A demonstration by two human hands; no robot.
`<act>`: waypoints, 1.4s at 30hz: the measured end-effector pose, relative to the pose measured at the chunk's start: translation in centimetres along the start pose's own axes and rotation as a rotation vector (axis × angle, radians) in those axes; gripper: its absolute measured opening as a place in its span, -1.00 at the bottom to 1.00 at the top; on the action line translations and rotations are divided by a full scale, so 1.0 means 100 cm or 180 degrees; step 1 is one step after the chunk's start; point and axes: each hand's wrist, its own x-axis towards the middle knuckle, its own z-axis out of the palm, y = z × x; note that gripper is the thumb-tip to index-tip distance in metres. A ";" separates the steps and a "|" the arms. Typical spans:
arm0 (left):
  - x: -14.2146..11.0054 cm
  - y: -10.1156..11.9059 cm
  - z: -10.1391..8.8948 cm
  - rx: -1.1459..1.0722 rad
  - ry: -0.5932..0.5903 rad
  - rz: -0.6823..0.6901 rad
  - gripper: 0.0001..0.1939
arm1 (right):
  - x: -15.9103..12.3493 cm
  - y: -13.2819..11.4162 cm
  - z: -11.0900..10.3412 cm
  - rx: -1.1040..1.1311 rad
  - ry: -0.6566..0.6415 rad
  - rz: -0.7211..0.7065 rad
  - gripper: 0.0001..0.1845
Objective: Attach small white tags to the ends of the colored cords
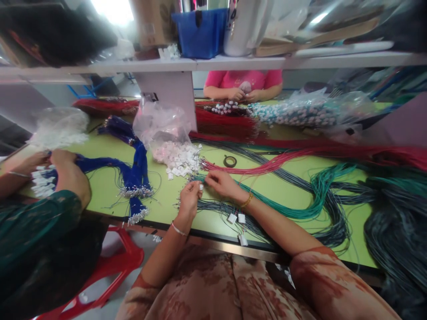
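Note:
My left hand [189, 198] pinches a small white connector housing [200, 187] between thumb and fingers. Just to its right, my right hand [223, 183] is closed at the fingertips, over the ends of the green wires [278, 209]; what it grips is too small to make out. Red wires [256, 170] with metal tips lie beyond the hands, and dark grey wires [216, 206] run on the near side. Three white connectors [241, 218] on wires lie below my right wrist. A heap of loose white connector housings [180, 158] spills from a clear plastic bag [162, 120].
A roll of black tape [230, 161] lies on the green tabletop [167, 206]. At left a co-worker's hands [65, 162] handle blue wires [133, 171]. Another person in pink [245, 84] works opposite. A shelf [233, 63] holding a blue bin [202, 33] spans above.

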 end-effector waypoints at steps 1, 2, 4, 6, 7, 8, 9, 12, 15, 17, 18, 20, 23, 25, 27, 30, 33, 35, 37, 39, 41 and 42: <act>0.003 0.001 -0.002 -0.0082 0.0057 -0.0038 -0.66 | 0.007 0.003 -0.003 -0.0201 0.0033 0.0021 -0.84; 0.005 0.002 -0.003 -0.0146 0.0102 -0.0065 -0.65 | 0.014 0.006 -0.005 -0.0448 0.0024 0.0087 -0.87; 0.007 0.004 -0.006 -0.0196 0.0127 -0.0098 -0.64 | 0.024 0.013 -0.006 -0.0831 -0.0119 0.0227 -0.89; 0.006 0.005 -0.008 -0.0193 0.0091 -0.0108 -0.63 | 0.029 0.019 -0.005 -0.0890 -0.0255 0.0239 -0.86; 0.005 0.004 -0.008 -0.0188 0.0069 -0.0094 -0.64 | 0.029 0.021 -0.005 -0.0847 -0.0275 0.0174 -0.83; 0.003 0.004 -0.009 -0.0185 0.0042 -0.0066 -0.64 | 0.028 0.024 -0.006 -0.0810 -0.0256 0.0095 -0.81; 0.002 0.003 -0.009 -0.0188 0.0017 -0.0030 -0.65 | 0.027 0.026 -0.007 -0.0808 -0.0203 0.0028 -0.80; -0.001 0.002 -0.007 -0.0231 -0.0024 0.0063 -0.65 | 0.023 0.026 -0.013 -0.0901 -0.0032 0.0014 -0.77; -0.002 0.002 -0.005 -0.0299 -0.0027 0.0055 -0.63 | 0.025 0.019 -0.017 -0.0848 -0.0014 0.0130 -0.78; -0.002 0.002 -0.004 -0.0336 -0.0033 0.0035 -0.63 | 0.031 0.013 -0.016 -0.0795 -0.0100 0.0130 -0.82; -0.002 0.002 -0.004 -0.0349 -0.0038 0.0031 -0.63 | 0.035 0.010 -0.015 -0.0766 -0.0172 0.0094 -0.84; -0.002 0.003 -0.005 -0.0361 -0.0057 0.0033 -0.63 | 0.045 0.006 -0.014 -0.0774 -0.0383 0.0005 -0.86; -0.003 0.002 -0.006 -0.0353 -0.0074 0.0039 -0.62 | 0.057 0.004 -0.022 -0.1219 -0.0480 0.0247 -0.89; -0.004 0.002 -0.006 -0.0353 -0.0067 0.0037 -0.61 | 0.061 0.004 -0.033 -0.1366 -0.0339 0.0477 -0.87; -0.003 0.002 -0.005 -0.0367 -0.0069 0.0040 -0.61 | 0.063 0.003 -0.043 -0.1041 -0.0198 0.0414 -0.83; -0.003 0.002 -0.004 -0.0416 -0.0111 0.0026 -0.60 | 0.062 -0.002 -0.044 -0.0274 -0.0181 0.0020 -0.85; -0.003 0.001 -0.004 -0.0471 -0.0142 0.0008 -0.60 | 0.062 -0.010 -0.033 0.0324 -0.0293 -0.0271 -0.87; -0.003 0.000 -0.005 -0.0497 -0.0149 0.0025 -0.61 | 0.062 -0.015 -0.025 0.0597 -0.0309 -0.0346 -0.87; -0.003 0.000 -0.006 -0.0531 -0.0163 0.0060 -0.64 | 0.059 -0.019 -0.021 0.0835 -0.0285 -0.0332 -0.86; -0.003 0.001 -0.007 -0.0585 -0.0187 0.0080 -0.69 | 0.053 -0.021 -0.019 0.1083 -0.0224 -0.0231 -0.84; -0.002 0.002 -0.007 -0.0682 -0.0200 0.0053 -0.73 | 0.044 -0.018 -0.017 0.1280 -0.0180 -0.0067 -0.83; -0.002 0.002 -0.007 -0.0742 -0.0204 0.0025 -0.75 | 0.038 -0.016 -0.015 0.1337 -0.0161 0.0020 -0.82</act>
